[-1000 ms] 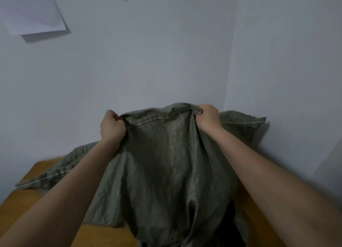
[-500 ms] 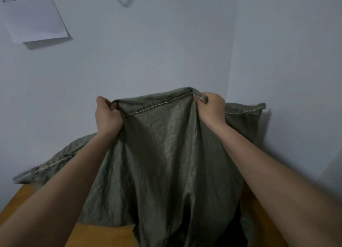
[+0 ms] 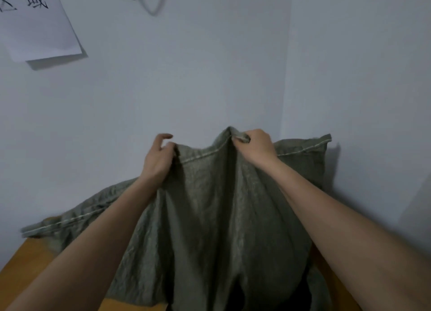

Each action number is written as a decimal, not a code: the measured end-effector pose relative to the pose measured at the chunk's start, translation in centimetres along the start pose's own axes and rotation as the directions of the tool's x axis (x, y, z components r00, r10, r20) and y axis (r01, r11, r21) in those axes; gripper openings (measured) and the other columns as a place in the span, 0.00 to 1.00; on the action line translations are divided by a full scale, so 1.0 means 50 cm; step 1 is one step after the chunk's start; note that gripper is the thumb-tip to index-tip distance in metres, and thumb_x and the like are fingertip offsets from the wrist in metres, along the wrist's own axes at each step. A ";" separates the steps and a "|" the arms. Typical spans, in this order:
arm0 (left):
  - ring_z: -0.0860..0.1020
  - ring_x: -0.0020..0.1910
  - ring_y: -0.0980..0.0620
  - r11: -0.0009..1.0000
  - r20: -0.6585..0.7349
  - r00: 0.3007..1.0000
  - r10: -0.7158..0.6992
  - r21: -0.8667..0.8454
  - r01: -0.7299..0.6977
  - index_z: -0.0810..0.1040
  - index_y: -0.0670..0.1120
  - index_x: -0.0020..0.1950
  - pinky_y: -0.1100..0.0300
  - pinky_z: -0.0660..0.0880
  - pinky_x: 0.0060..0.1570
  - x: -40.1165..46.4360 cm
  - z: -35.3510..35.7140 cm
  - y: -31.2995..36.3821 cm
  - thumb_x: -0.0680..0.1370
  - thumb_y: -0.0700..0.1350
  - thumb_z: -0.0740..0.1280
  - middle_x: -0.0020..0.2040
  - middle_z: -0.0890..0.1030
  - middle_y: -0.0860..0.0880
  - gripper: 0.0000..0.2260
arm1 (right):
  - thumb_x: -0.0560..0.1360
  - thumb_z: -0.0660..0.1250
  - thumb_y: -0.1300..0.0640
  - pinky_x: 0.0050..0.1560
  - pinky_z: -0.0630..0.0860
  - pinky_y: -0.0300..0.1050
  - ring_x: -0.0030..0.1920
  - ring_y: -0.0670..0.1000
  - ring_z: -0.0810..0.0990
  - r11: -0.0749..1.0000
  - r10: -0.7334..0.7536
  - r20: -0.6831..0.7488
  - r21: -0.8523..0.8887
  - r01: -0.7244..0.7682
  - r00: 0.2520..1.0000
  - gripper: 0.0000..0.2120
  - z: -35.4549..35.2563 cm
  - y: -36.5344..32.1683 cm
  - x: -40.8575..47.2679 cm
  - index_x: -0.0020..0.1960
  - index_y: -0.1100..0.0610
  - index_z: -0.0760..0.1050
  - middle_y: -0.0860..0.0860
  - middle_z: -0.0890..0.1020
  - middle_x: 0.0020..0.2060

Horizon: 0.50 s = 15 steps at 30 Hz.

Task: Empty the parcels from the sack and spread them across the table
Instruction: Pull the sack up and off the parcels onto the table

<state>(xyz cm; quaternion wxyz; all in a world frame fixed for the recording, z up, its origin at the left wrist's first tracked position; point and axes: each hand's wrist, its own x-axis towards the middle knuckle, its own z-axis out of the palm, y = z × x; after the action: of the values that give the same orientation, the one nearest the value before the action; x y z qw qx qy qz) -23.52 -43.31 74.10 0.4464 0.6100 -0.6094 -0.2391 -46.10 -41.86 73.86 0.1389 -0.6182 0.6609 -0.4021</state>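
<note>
Both hands lifting grey-green woven fabric sack [image 3: 210, 217]: right hand [image 3: 254, 145] pinching seam at 12 o'clock, left hand [image 3: 158, 156] loosening, fingers half-uncurled at its edge, tipping parcels out.

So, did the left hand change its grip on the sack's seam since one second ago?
Yes. The left hand has loosened: its fingers now lift off the sack hem, toward the wall corner, while the right hand grips.

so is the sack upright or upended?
Upended: both hands hoist the sack by its stitched seam; contents hidden.
</note>
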 end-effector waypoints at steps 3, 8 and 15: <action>0.77 0.49 0.52 0.995 0.234 0.972 0.028 -0.101 -0.005 0.71 0.55 0.68 0.59 0.70 0.54 -0.019 0.029 -0.001 0.79 0.53 0.63 0.51 0.80 0.49 0.17 | 0.77 0.65 0.53 0.33 0.64 0.44 0.33 0.50 0.73 0.996 -0.074 0.097 0.054 0.069 0.993 0.17 0.015 -0.004 -0.011 0.32 0.59 0.74 0.53 0.76 0.29; 0.71 0.60 0.55 0.999 0.470 0.882 0.036 0.016 -0.049 0.64 0.59 0.74 0.62 0.65 0.65 -0.037 0.077 -0.001 0.69 0.62 0.72 0.62 0.68 0.48 0.35 | 0.74 0.68 0.57 0.55 0.75 0.44 0.54 0.47 0.79 0.985 -0.102 0.318 0.167 0.050 0.943 0.12 0.030 -0.013 -0.030 0.57 0.56 0.79 0.50 0.82 0.53; 0.81 0.47 0.63 0.995 0.620 0.780 0.088 -0.099 -0.034 0.79 0.44 0.58 0.70 0.75 0.50 -0.058 0.106 -0.004 0.70 0.42 0.76 0.50 0.83 0.52 0.18 | 0.72 0.64 0.65 0.43 0.72 0.38 0.43 0.45 0.78 0.948 -0.044 0.484 0.296 -0.116 0.874 0.18 0.031 0.005 -0.049 0.61 0.53 0.74 0.47 0.78 0.42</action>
<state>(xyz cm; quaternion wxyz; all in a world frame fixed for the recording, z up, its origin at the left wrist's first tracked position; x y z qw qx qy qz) -28.25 -41.93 70.60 0.2523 0.4578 -0.7318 -0.4373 -44.74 -40.14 71.95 0.4046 -0.6562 0.5435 -0.3322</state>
